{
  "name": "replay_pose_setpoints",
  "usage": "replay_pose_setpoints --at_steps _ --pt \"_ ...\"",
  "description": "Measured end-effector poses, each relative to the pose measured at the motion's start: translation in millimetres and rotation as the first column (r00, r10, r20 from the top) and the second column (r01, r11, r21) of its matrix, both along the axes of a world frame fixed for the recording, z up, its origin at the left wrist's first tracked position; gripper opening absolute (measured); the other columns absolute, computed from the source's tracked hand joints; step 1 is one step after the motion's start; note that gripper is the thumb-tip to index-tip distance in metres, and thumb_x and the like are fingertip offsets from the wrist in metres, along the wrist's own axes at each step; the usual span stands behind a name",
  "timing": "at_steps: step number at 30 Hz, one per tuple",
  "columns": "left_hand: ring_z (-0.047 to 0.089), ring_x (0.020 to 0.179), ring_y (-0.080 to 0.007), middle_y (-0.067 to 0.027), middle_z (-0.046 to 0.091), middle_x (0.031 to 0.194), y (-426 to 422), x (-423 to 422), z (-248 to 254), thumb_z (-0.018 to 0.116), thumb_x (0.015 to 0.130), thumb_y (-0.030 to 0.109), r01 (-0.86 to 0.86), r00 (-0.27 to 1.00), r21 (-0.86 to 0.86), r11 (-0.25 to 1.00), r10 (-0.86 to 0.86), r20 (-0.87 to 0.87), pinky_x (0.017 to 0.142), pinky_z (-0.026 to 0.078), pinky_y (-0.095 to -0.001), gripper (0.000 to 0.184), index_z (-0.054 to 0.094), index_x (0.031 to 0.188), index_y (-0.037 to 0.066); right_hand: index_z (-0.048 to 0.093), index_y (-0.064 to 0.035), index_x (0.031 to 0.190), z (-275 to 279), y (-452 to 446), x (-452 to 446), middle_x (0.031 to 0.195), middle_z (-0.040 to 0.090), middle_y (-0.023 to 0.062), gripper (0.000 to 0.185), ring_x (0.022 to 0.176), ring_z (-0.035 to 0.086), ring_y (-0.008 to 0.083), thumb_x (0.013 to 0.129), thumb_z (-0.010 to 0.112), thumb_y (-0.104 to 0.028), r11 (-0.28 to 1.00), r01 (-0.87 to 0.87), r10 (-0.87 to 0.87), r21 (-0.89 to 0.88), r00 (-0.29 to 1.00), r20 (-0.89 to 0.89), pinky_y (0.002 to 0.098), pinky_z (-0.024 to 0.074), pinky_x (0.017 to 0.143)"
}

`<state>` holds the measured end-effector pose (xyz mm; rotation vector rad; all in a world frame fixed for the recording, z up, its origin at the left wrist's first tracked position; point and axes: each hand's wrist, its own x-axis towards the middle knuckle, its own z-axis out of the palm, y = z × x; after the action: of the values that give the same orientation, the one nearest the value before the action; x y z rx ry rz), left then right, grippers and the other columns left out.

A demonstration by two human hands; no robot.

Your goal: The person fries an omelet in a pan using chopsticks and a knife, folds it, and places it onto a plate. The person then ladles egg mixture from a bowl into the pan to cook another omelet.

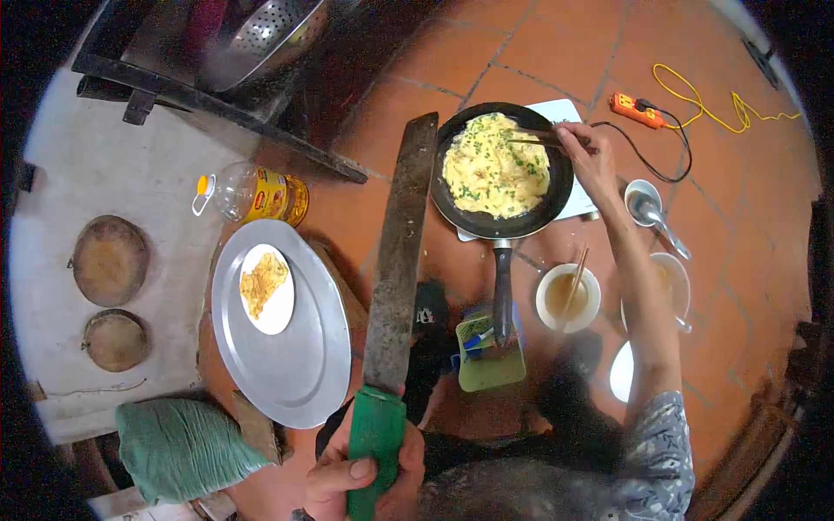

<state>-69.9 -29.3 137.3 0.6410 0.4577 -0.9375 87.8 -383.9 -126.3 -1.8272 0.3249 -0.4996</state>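
My left hand [334,476] is closed around the green handle of a long, dark-stained knife [401,247]. Its broad blade points up across the view, just left of the frying pan [563,187]. A pale yellow omelette [495,169] flecked with chopped green herbs lies flat in the pan. At the pan's upper right, my right hand [591,163] pinches dark chopsticks [532,139], whose tips reach over the egg. The pan rests on a white cooker [563,111], and its black handle points toward me.
An oval metal tray [252,386] holds a plate [276,313] with fried egg. Beside it lies an oil bottle [265,195]. On the right are a bowl [542,304] with chopsticks, a ladle [665,227] in a bowl, and an orange power strip [637,110]. A green basket [493,373] sits nearby.
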Motion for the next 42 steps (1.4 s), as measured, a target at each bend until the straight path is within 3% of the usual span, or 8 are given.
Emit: replay_pose_setpoints --at_steps 3,5,12,22,28,33,36,42 --pt "0.047 0.047 -0.0144 -0.0069 0.048 0.066 1 1 0 0.053 0.090 0.025 0.030 1.000 -0.114 0.993 -0.029 0.008 0.038 0.040 -0.0250 0.031 0.041 0.106 0.002 0.066 -0.0002 0.093 -4 0 -6 0.077 0.067 0.0095 0.023 0.070 0.060 0.0133 0.084 0.058 -0.019 0.999 0.034 -0.034 0.028 0.999 -0.013 0.0269 0.0462 0.064" --pt "0.046 0.047 -0.0138 -0.0068 0.048 0.066 -11 3 11 0.054 0.089 0.024 -0.100 0.995 0.112 0.989 0.100 0.001 0.036 0.040 -0.0245 0.031 0.041 0.106 0.001 0.065 0.0020 0.094 0 -1 -9 0.076 0.064 0.0070 0.025 0.070 0.057 0.0120 0.086 0.056 -0.020 0.999 0.038 -0.038 -0.009 0.998 -0.048 0.0255 0.0451 0.063" --pt "0.045 0.043 -0.0138 -0.0066 0.046 0.061 -3 5 11 0.057 0.087 0.024 -0.018 1.000 0.062 0.998 0.019 -0.008 0.035 0.040 -0.0241 0.035 0.041 0.105 0.000 0.065 0.0055 0.090 21 7 -17 0.064 0.059 0.0051 0.027 0.061 0.053 0.0107 0.085 0.057 -0.020 0.984 0.098 -0.113 -0.146 0.989 -0.097 0.0244 0.0429 0.059" --pt "0.046 0.042 -0.0141 -0.0078 0.050 0.063 6 23 28 0.059 0.086 0.027 0.018 0.998 0.023 1.000 -0.016 -0.068 0.036 0.040 -0.0240 0.039 0.041 0.106 0.000 0.065 0.0046 0.091 68 20 -23 0.068 0.065 0.0106 0.024 0.061 0.058 0.0123 0.082 0.059 -0.016 0.930 -0.033 -0.062 -0.366 0.968 -0.242 0.0269 0.0435 0.057" --pt "0.045 0.043 -0.0133 -0.0072 0.050 0.063 -1 27 32 0.058 0.086 0.027 0.029 0.998 0.021 0.999 -0.028 -0.055 0.036 0.039 -0.0239 0.038 0.042 0.107 0.000 0.064 0.0037 0.095 90 19 -30 0.075 0.065 0.0091 0.023 0.070 0.060 0.0127 0.084 0.058 -0.016 0.969 -0.117 0.029 -0.219 0.929 -0.368 0.0256 0.0454 0.061" --pt "0.045 0.043 -0.0134 -0.0070 0.050 0.063 -2 17 22 0.057 0.087 0.025 0.034 0.998 0.034 0.999 -0.032 -0.049 0.036 0.039 -0.0241 0.036 0.042 0.108 0.001 0.063 0.0017 0.097 73 29 -42 0.079 0.064 0.0032 0.023 0.075 0.059 0.0094 0.086 0.058 -0.018 0.956 -0.280 0.293 0.085 0.907 -0.301 0.0231 0.0472 0.067" --pt "0.046 0.043 -0.0134 -0.0066 0.050 0.062 3 16 16 0.056 0.087 0.024 0.049 0.999 -0.063 0.997 -0.050 -0.018 0.037 0.039 -0.0242 0.034 0.042 0.108 0.001 0.063 0.0019 0.095 66 37 -40 0.077 0.062 0.0010 0.022 0.071 0.056 0.0076 0.087 0.058 -0.018 0.951 -0.306 0.298 0.035 0.882 -0.365 0.0224 0.0455 0.063" --pt "0.047 0.049 -0.0122 -0.0068 0.051 0.076 -6 13 19 0.056 0.087 0.023 -0.078 0.997 0.116 0.990 0.079 0.002 0.037 0.041 -0.0236 0.033 0.043 0.105 -0.002 0.063 0.0013 0.094 47 46 -36 0.072 0.059 0.0008 0.022 0.066 0.053 0.0067 0.087 0.058 -0.018 0.959 -0.279 0.279 0.042 0.913 -0.298 0.0215 0.0437 0.059"
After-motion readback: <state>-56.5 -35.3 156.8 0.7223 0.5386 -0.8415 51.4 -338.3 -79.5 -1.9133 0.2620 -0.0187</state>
